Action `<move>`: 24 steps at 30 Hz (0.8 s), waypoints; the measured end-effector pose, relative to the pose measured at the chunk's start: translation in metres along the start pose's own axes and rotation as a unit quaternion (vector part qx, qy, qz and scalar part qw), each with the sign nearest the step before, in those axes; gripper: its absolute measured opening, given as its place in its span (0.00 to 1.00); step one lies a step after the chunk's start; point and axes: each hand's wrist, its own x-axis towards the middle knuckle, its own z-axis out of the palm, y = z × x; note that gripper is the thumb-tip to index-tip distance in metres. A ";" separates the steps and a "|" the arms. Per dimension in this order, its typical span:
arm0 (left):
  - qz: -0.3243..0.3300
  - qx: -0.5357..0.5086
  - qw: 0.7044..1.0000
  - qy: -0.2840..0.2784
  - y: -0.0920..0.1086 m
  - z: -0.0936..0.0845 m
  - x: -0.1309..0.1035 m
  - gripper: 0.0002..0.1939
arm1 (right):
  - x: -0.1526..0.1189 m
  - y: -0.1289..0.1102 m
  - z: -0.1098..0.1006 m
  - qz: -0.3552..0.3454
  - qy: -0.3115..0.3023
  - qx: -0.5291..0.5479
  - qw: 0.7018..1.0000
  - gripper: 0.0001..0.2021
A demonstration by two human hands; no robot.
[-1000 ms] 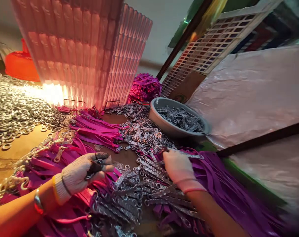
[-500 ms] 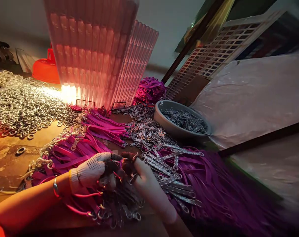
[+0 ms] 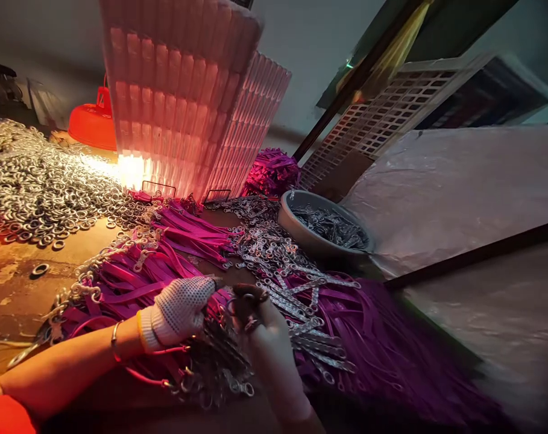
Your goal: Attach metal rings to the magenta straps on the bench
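Observation:
My left hand, in a white dotted work glove, is closed with thumb and fingers pressed together. What it pinches is hidden. Facing it across a small gap, my right hand has curled, blackened fingers closed round what looks like a small metal ring. Both are raised over a dim heap of metal link strips. Magenta straps with metal ends lie behind and beside my left hand. To the right of my right hand, flat silver link strips rest on more purple straps.
A pile of metal rings lies left under a red lamp. One loose ring is on the table. Clear ribbed plastic panels stand at the back. A grey basin holds metal pieces; a dark bar crosses the right side.
My hands have drawn slightly apart. The left has turned so that the back of its glove shows more, and the right's fingers are more curled. The view has shifted a little.

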 end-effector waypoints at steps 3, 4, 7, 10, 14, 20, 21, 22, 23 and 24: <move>-0.097 -0.103 0.990 0.004 -0.005 -0.009 0.005 0.24 | 0.002 -0.005 -0.009 0.021 0.016 0.009 1.000 0.14; -0.163 -0.180 0.970 -0.024 -0.006 -0.011 0.005 0.22 | 0.003 -0.009 -0.011 0.019 -0.017 -0.010 1.000 0.14; -0.303 -0.371 0.867 -0.139 0.000 -0.009 0.001 0.17 | 0.004 -0.024 -0.012 0.003 -0.126 -0.083 0.989 0.14; -0.293 -0.392 0.847 -0.205 0.011 -0.003 -0.011 0.13 | -0.003 -0.039 -0.007 -0.011 -0.185 -0.116 0.976 0.15; -0.242 -0.343 0.879 -0.224 0.027 -0.001 -0.031 0.11 | -0.029 -0.046 0.002 -0.040 -0.183 -0.142 0.972 0.18; -0.136 -0.354 0.906 -0.191 0.049 0.002 -0.073 0.16 | -0.097 -0.039 0.019 -0.078 -0.052 -0.279 0.956 0.16; -0.121 -0.350 0.909 -0.191 0.050 0.002 -0.081 0.15 | -0.108 -0.038 0.022 -0.073 -0.035 -0.313 0.946 0.17; -0.106 -0.343 0.912 -0.198 0.051 0.001 -0.089 0.14 | -0.118 -0.038 0.026 -0.067 -0.021 -0.345 0.936 0.18; -0.091 -0.333 0.916 -0.206 0.050 0.000 -0.097 0.14 | -0.126 -0.037 0.029 -0.063 -0.012 -0.375 0.925 0.19; -0.073 -0.320 0.921 -0.210 0.049 -0.001 -0.104 0.13 | -0.133 -0.036 0.031 -0.063 -0.009 -0.400 0.914 0.20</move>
